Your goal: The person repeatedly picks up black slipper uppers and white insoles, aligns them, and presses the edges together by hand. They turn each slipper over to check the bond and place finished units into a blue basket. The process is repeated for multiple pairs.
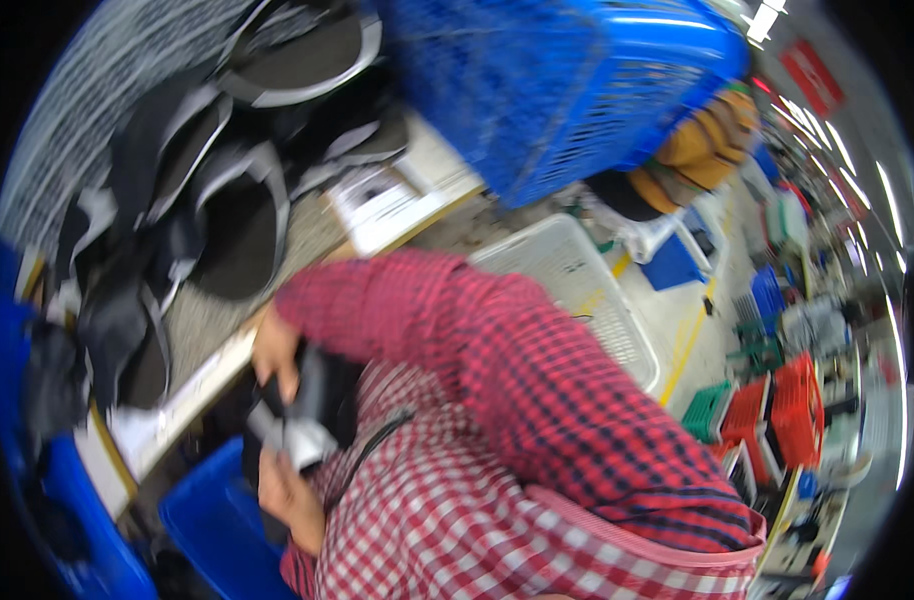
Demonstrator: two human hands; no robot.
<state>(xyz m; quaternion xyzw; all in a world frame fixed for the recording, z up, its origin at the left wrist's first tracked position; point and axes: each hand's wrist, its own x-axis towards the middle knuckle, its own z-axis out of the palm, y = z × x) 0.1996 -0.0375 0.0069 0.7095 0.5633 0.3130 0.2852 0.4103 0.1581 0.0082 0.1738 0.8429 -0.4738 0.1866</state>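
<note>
Between my hands, close to my body, is a black curved piece (329, 390) with a light grey-white strip (307, 442); motion blur hides its exact kind. My right hand (277, 352) reaches across from the right and closes its fingers on the upper part of the piece. Below it, my left hand (289, 495) is closed at the grey-white strip. Several similar black pieces with grey-white edging (239, 235) lie overlapping on the worktable (202, 390), just beyond my hands.
A large blue basket (567, 90) stands at the table's far end, with a white perforated crate (577, 270) lower down beside it. Near my left arm is a blue bin (217, 510). Red crates (792, 410) and a green crate (707, 410) are stacked at right.
</note>
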